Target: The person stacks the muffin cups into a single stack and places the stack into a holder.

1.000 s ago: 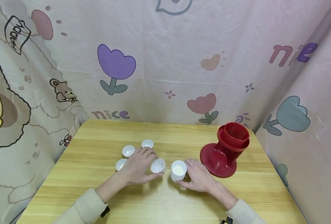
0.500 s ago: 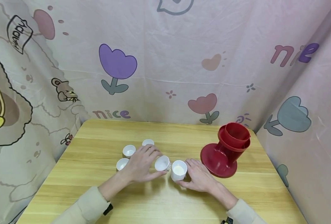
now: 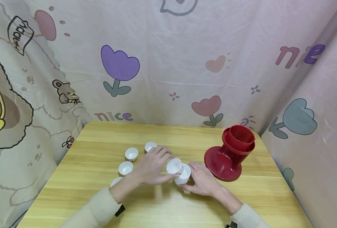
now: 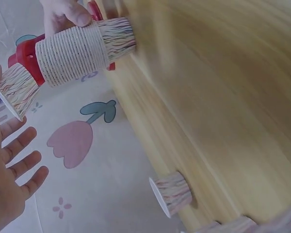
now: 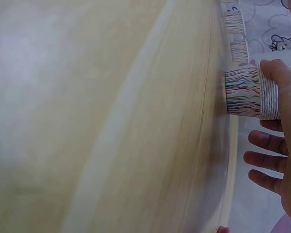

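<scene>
My left hand (image 3: 154,167) pinches a single paper cup (image 3: 174,166) between thumb and fingers. The cup is white inside with thin coloured streaks outside, and it is tilted. It overlaps the mouth of a stack of nested paper cups (image 3: 182,180) in the head view; in the left wrist view the lone cup (image 4: 18,91) sits just off the stack's rim end (image 4: 63,58). The stack stands on the table, steadied by my right hand (image 3: 203,180), whose thumb and fingers grip its side. From the right wrist, the streaked lowest cup (image 5: 242,92) shows below the thumb.
Several single paper cups (image 3: 131,154) stand mouth up in a curved row on the table's left, one partly behind my left forearm. A red plastic piece (image 3: 222,163) with a wide round base and upright tube stands at the right. A patterned curtain (image 3: 162,63) borders the wooden table (image 3: 162,209).
My left hand has carried its cup rightward from beside the stack to over its mouth, tilting it. Another single cup now shows near the left forearm. The right hand has stayed on the stack.
</scene>
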### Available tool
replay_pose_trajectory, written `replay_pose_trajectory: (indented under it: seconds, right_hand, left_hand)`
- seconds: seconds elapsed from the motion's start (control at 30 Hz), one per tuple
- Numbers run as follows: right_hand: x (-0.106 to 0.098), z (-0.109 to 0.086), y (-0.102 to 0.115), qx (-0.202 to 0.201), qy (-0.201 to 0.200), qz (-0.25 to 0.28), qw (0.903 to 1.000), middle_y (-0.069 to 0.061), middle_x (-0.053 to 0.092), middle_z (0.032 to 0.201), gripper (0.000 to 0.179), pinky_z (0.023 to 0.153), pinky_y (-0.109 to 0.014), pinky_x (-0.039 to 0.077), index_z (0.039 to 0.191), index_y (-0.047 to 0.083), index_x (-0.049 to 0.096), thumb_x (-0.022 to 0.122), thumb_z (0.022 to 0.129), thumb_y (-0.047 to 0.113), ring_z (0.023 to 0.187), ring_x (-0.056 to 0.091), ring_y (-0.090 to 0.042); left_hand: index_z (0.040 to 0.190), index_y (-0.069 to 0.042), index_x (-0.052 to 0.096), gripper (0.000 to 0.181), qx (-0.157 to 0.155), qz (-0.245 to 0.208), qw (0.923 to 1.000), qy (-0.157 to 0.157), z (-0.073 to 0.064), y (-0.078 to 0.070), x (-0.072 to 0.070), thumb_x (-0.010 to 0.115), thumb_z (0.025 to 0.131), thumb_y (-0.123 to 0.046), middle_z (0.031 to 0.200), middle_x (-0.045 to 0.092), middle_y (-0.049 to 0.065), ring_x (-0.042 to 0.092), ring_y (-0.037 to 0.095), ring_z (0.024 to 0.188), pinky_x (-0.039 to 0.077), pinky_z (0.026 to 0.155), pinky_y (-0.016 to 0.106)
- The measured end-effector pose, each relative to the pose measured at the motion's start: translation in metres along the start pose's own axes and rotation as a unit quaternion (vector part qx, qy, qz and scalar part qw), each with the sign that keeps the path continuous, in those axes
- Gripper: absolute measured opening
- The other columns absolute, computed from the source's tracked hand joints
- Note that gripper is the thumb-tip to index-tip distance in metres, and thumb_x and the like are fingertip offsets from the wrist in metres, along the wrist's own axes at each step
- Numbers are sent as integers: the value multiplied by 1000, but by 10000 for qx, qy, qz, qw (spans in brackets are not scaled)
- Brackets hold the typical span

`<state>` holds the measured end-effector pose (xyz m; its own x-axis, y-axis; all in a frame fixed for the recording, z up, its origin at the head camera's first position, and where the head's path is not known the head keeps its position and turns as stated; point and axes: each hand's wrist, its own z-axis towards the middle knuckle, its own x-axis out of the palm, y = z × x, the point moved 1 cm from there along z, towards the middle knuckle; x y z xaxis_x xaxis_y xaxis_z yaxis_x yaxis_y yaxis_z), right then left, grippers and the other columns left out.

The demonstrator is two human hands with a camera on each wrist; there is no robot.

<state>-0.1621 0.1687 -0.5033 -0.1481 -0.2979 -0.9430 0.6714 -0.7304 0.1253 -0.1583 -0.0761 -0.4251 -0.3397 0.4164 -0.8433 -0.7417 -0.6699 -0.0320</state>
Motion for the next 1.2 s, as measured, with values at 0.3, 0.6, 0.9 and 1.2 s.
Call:
replay_pose_trajectory:
  seconds: [0.3,0.6,0.9,1.2]
  right_hand:
    - [-1,1,0,39,72,97,9999,14,55,97,58,89,-30,49,111,26,55,61,76,72,90,50,-5]
    - [-2,1,0,12,2,119,9999,13,58,105,66,96,-33,49,119,25,54,58,77,75,97,54,-7]
    - [-2,1,0,-10,90,247,9997,9,60,113,71,100,-38,47,127,22,50,57,79,74,103,57,-12]
    - [-1,1,0,21,129,263,9996,10,58,106,67,97,-37,48,121,23,50,57,78,74,99,56,-11]
  left_hand:
    - [114,-20,63,63,52,-51,9999,93,10,-7,9,56,80,-73,113,62,-3,55,17,113,44,105,37]
    - [112,-24,62,60,-7,28,9998,201,13,-12,19,54,80,-74,115,62,-5,54,15,114,46,103,37]
    - [108,-23,63,59,0,42,9995,313,14,-14,26,57,78,-73,113,62,-5,54,14,112,49,97,33]
    - [107,-22,63,60,-33,32,9992,409,15,-14,30,58,77,-74,113,62,-5,54,15,111,49,95,34]
